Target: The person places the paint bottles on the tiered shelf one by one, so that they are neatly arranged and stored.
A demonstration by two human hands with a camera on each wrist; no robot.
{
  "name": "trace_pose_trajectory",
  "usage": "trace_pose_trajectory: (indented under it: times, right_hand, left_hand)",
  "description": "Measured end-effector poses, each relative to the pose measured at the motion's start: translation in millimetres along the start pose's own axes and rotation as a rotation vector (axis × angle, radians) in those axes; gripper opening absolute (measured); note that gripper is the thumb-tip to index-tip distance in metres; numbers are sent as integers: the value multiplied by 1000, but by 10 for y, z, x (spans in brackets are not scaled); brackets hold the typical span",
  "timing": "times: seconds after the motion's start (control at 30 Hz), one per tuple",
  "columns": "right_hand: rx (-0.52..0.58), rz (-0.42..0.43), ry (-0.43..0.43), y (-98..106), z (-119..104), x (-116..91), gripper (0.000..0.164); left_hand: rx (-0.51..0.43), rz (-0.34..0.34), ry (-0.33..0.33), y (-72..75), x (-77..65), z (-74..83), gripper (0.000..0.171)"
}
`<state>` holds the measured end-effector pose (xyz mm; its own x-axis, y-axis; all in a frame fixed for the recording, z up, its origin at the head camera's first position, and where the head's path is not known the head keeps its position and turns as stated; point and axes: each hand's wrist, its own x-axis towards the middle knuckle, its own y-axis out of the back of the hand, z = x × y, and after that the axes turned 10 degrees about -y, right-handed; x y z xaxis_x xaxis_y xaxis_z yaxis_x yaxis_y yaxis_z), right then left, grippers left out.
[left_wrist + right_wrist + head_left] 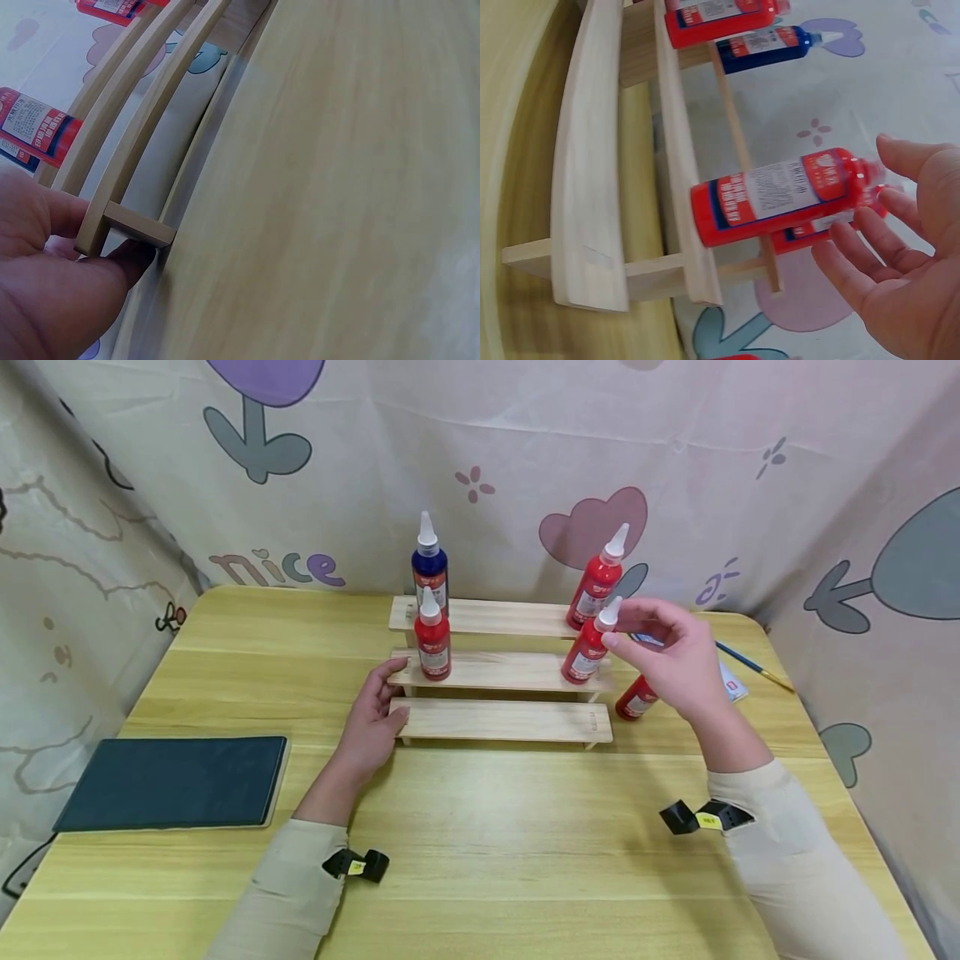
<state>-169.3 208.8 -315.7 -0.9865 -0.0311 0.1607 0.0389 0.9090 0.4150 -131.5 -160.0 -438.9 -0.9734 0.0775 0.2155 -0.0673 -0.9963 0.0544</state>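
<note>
A three-step wooden rack (502,720) stands on the table. My left hand (371,714) grips its left end, fingers curled about the bottom step's end in the left wrist view. On the middle step are a red squeeze bottle (433,643) at left and another red squeeze bottle (585,653) at right. My right hand (671,652) is at the right one's white nozzle cap, with fingers loosely spread in the right wrist view (907,247). On the top step stand a blue squeeze bottle (430,568) at left and a red squeeze bottle (597,583) at right.
One more red bottle (636,700) stands on the table right of the rack, partly behind my right hand. A paintbrush (757,668) and a partly hidden packet (732,683) lie beyond. A dark flat tablet-like pad (176,782) lies at left. Printed cloth (510,435) hangs behind.
</note>
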Motion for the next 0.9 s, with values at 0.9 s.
trace_pose_trajectory:
  times: [0.9]
  right_hand:
    - [-92,101,-108,617,319,-269,40]
  left_hand:
    - [-1,2,11,-6,-2,20,69]
